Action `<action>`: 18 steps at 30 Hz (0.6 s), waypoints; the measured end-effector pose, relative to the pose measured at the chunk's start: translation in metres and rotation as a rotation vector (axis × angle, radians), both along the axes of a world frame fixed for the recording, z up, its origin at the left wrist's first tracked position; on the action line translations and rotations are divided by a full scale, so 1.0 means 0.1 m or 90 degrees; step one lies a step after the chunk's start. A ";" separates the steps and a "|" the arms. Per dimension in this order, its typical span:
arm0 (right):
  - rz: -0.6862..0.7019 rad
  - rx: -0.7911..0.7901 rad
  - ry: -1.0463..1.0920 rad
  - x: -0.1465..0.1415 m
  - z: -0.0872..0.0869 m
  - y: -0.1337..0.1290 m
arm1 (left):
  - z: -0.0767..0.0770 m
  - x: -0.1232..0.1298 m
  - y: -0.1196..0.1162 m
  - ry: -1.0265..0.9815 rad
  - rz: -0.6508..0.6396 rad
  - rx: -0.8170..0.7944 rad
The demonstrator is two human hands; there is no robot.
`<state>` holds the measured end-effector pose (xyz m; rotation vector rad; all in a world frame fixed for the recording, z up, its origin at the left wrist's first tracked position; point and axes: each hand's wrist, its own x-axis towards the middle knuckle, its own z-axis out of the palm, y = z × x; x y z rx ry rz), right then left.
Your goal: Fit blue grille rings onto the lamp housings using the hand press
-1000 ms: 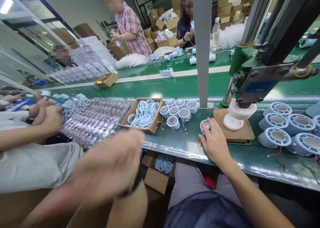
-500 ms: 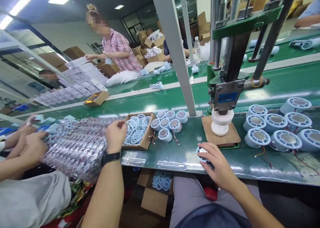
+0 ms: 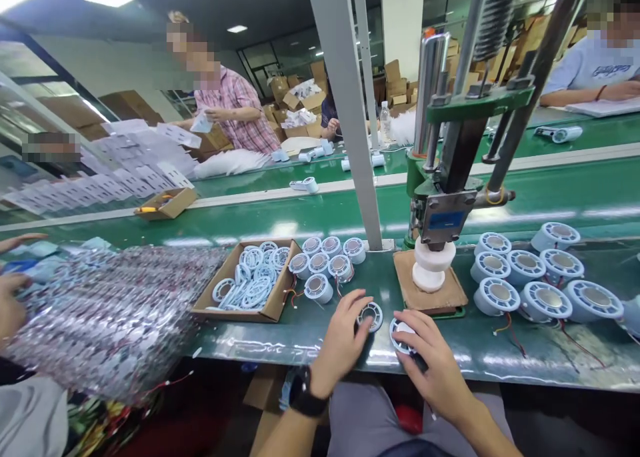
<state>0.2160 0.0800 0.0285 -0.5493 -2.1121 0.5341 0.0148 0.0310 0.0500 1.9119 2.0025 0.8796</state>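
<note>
Plainly, left hand [image 3: 345, 340] grasps a ring [image 3: 378, 317], right hand [image 3: 434, 363] a round part [image 3: 401, 332]; blue label [image 3: 447, 219] seemingly illegible

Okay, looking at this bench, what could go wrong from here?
The ring at the left hand and the part under the right hand are near the front edge of the bench; either might get knocked off. Loose wires trail from the housings right of the press and could snag. Fingers straying under the press might get pinched.
</note>
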 end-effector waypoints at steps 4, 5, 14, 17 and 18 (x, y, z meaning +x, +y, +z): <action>-0.064 -0.013 0.021 0.02 -0.08 -0.05 | -0.23 0.09 -0.13 0.002 0.087 0.034; -0.090 -0.024 0.024 0.02 -0.10 -0.06 | -0.25 0.09 -0.14 -0.005 0.091 0.041; -0.116 -0.101 -0.008 -0.05 -0.17 -0.13 | 0.07 0.26 -0.37 -0.077 -0.065 0.112; -0.113 -0.102 -0.002 -0.07 -0.17 -0.14 | 0.17 0.39 -0.33 -0.012 -0.110 0.105; -0.117 -0.101 -0.001 -0.07 -0.18 -0.14 | 0.19 0.42 -0.30 -0.012 -0.104 0.095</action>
